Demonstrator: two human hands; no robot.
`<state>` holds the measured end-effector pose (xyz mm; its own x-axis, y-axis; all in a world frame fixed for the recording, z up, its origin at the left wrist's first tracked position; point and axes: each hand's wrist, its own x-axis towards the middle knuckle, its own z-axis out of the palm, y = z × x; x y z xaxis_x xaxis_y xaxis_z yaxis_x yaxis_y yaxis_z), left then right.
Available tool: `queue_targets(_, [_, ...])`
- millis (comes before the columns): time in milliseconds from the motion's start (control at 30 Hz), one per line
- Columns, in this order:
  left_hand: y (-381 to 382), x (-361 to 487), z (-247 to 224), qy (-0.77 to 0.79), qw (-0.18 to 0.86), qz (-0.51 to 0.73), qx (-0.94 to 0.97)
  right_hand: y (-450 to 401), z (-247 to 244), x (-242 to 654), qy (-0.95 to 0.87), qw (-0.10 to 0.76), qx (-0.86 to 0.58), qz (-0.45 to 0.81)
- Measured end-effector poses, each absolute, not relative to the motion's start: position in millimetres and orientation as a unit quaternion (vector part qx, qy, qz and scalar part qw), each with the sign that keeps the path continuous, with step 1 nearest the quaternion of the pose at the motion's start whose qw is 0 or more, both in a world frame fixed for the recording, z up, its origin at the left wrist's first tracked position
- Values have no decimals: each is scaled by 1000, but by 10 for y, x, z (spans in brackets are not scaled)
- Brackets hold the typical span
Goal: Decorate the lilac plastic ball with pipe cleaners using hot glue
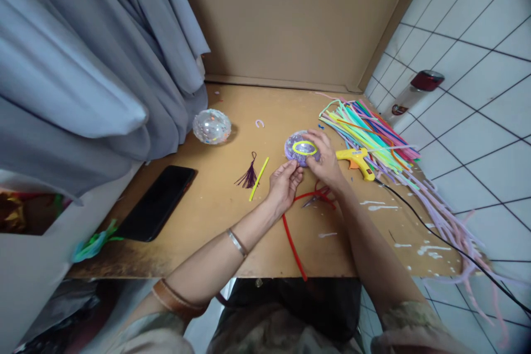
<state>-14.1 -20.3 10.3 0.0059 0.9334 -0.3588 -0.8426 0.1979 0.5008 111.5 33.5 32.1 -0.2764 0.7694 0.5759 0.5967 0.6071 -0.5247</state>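
Observation:
A small round purple piece (pixel 293 141) with a yellow oval ring (pixel 305 147) on its face is between my hands at the middle of the table. My right hand (pixel 323 159) grips it from the right, fingers over its top and thumb at its lower edge. Just below it, my left hand (pixel 285 182) is closed, with thumb and fingertips pinched together at the piece's lower edge; what they pinch is too small to make out. Under my wrists are red-handled scissors (pixel 319 197) and a red strip (pixel 293 246).
A yellow glue gun (pixel 359 161) with a black cord and many coloured pipe cleaners (pixel 365 133) lie at the right. Leftward are a clear ball (pixel 212 126), a dark tassel (pixel 249 174), a yellow stick (pixel 259 178) and a black phone (pixel 157 203). A bottle (pixel 415 94) stands near the tiles.

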Motion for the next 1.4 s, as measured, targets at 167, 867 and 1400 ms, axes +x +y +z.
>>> queue_targets(167, [-195, -132, 106, 318, 703, 634, 61, 331, 307, 1104, -795, 406, -442, 91])
queue_targets(867, [-155, -117, 74, 317, 699, 640, 40, 323, 284, 1069, -797, 401, -444, 83])
queue_targets(1400, [-164, -96, 123, 331, 690, 644, 17, 306, 302, 1060, -799, 400, -441, 87])
